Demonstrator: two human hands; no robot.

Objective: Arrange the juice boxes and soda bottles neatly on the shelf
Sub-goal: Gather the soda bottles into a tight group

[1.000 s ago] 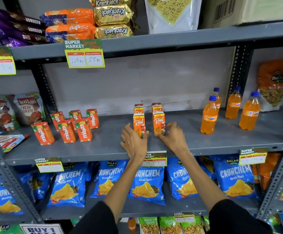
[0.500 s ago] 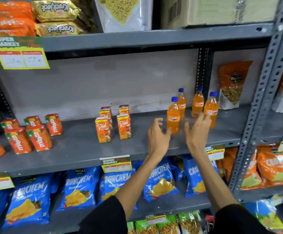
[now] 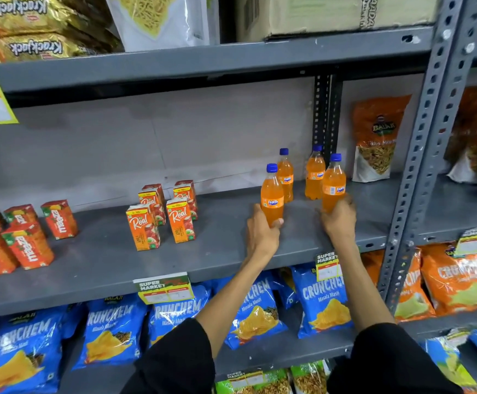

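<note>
While upright, each front bottle [image 3: 272, 194] sits within fingers [image 3: 277, 222].

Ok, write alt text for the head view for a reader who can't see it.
A person's left hand and right hand each grip a front Fanta bottle, left and right, on a grey metal shelf; two more bottles stand behind. Real juice boxes and Maaza boxes stand further left.

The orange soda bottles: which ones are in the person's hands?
The two front bottles: the left hand holds the front-left bottle, the right hand the front-right bottle. The two back bottles stand untouched.
</note>
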